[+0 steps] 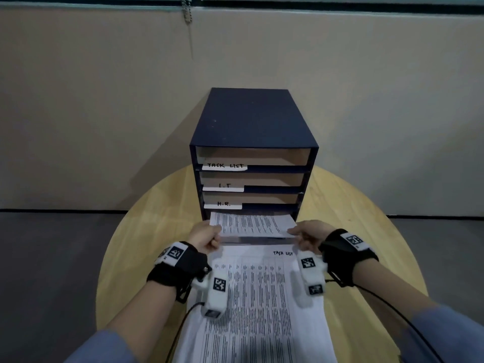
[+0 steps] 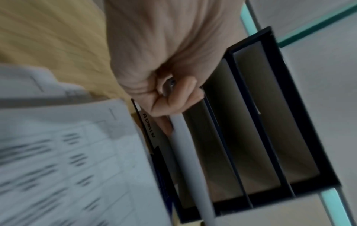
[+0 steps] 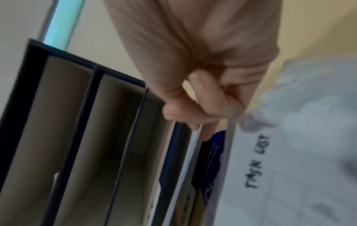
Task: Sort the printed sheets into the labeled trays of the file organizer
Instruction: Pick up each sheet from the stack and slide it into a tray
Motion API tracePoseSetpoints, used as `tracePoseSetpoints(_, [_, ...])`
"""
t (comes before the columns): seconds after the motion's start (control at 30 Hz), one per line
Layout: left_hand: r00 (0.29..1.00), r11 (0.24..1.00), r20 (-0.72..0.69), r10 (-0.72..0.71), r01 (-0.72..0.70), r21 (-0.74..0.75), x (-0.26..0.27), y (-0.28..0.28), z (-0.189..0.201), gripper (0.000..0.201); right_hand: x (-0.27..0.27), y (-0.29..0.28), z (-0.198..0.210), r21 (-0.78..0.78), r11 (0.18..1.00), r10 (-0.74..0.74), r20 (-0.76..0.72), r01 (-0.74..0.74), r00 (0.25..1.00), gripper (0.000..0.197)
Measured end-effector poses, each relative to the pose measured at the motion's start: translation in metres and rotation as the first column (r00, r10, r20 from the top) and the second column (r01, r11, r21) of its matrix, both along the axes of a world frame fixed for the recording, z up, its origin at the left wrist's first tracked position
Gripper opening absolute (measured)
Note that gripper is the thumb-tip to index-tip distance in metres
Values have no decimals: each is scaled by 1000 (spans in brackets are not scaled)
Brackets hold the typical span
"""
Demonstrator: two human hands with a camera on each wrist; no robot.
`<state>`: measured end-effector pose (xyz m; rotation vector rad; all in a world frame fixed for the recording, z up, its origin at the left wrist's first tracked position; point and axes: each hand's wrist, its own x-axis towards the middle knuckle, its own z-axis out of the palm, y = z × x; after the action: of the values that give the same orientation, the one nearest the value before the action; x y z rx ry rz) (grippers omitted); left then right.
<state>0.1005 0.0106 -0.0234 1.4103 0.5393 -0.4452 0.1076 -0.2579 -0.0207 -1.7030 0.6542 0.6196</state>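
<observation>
A dark blue file organizer [image 1: 251,119] stands on the round wooden table [image 1: 348,205], its trays labeled TASK LIST [image 1: 224,166], I.T [image 1: 223,186] and H.R. [image 1: 222,204]. In the left wrist view a lowest label reads ADMIN [image 2: 149,125]. A printed sheet [image 1: 251,224] lies partway in the lowest tray. My left hand [image 1: 207,235] pinches its near left corner and my right hand [image 1: 307,235] pinches its near right corner. In both wrist views the sheet [image 2: 190,165] [image 3: 190,146] shows edge-on under the curled fingers. A stack of sheets [image 1: 258,305] headed TASK LIST lies in front.
A beige wall panel [image 1: 104,100] stands just behind the organizer. The table's rim [image 1: 104,258] curves round to left and right, with grey floor [image 1: 47,271] beyond it. Black cables [image 1: 408,323] trail from both wrist cameras.
</observation>
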Motion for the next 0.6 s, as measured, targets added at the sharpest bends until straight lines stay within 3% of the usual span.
tracePoseSetpoints(0.07, [997,994,16,78,-77,-79,14,-2,3,7,12,9,-2,73,995,-76,28,74,997,12])
tracePoseSetpoints(0.13, [987,962,3,158,-153,-228,25,-2,0,9,25,19,-9,180,973,-164,78,147,983,8])
tracePoseSetpoints(0.2, [978,933,11,210,-197,-301,32,-3,-2,19,37,28,-18,280,937,-243,94,209,965,19])
tracePoseSetpoints(0.3, [969,926,5,247,-235,-296,31,-7,3,24,41,38,-21,397,887,-303,114,236,946,19])
tracePoseSetpoints(0.4, [960,947,88,266,-243,-208,19,-7,8,18,23,38,-10,425,874,-325,149,237,934,11])
tracePoseSetpoints(0.47, [960,978,188,207,-196,-74,5,-6,6,21,5,30,-4,383,899,-305,192,215,933,12])
tracePoseSetpoints(0.53, [950,972,308,54,-120,202,-12,-6,2,19,-15,20,-4,283,938,-270,235,201,934,17])
tracePoseSetpoints(0.57, [928,915,363,-86,-70,398,-19,-6,-3,16,-25,16,-6,208,959,-243,248,193,938,17])
tracePoseSetpoints(0.6, [887,799,374,-270,-10,602,-26,-6,-8,14,-36,13,-10,111,977,-204,257,181,945,17])
